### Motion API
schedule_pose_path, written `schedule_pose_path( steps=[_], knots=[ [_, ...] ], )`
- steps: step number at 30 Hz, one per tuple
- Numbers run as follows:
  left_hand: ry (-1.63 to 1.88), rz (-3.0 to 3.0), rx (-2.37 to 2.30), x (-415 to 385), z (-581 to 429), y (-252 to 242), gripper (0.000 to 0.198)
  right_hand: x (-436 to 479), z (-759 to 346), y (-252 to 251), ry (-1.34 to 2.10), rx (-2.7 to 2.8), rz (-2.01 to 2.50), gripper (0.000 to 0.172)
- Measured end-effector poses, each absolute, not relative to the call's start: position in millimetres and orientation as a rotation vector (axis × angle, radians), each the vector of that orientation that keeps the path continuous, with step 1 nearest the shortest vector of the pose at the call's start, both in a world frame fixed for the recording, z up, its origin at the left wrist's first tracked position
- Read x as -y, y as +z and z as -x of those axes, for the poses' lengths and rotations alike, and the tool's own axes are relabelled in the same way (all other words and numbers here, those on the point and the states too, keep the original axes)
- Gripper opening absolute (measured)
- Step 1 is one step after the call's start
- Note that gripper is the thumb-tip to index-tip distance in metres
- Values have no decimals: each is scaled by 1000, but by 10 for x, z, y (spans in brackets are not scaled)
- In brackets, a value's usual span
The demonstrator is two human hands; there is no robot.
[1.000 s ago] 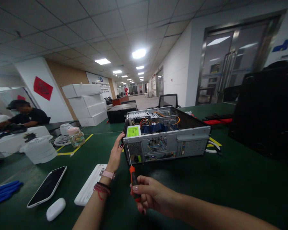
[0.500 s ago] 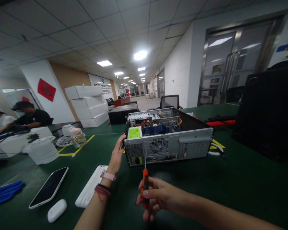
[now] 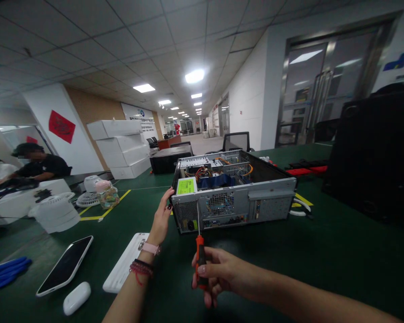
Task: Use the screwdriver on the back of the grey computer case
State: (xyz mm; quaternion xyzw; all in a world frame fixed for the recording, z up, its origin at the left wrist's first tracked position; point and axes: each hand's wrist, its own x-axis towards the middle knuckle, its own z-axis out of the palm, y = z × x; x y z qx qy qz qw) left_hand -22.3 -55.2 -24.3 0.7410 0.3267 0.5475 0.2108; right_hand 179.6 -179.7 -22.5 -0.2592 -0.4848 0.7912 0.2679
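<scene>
An opened desktop computer case (image 3: 235,204) lies on its side on the green table, its metal back panel facing me. Cables and a power supply with a green label (image 3: 186,185) show inside. My left hand (image 3: 162,217) rests with fingers extended against the case's left rear corner. My right hand (image 3: 218,273) grips a red and black screwdriver (image 3: 200,258), its shaft pointing up and away. The screwdriver's tip is in front of the back panel near the power supply's right edge; whether it touches the panel I cannot tell.
Left on the green table (image 3: 256,269) are a smartphone (image 3: 66,264), a white earbud case (image 3: 77,298), a white power-bank-like slab (image 3: 124,264), blue cloth-like material (image 3: 6,272) and a jar (image 3: 107,196). A large black case (image 3: 370,157) stands right. Two people sit far left.
The screwdriver in my right hand has shifted left along the back panel, toward the power supply. My left hand stays at the case corner. The whole view has shifted slightly.
</scene>
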Motion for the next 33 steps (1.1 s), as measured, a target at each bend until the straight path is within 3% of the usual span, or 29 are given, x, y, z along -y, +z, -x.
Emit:
schedule_pose_path(
  steps=[21, 33],
  knots=[
    [1513, -2054, -924, 571, 219, -229, 45, 1852, -1783, -187, 2178, 1073, 714, 33],
    [1523, -2057, -921, 578, 212, -224, 45, 1885, -1810, -201, 2143, 1078, 730, 38]
  ],
)
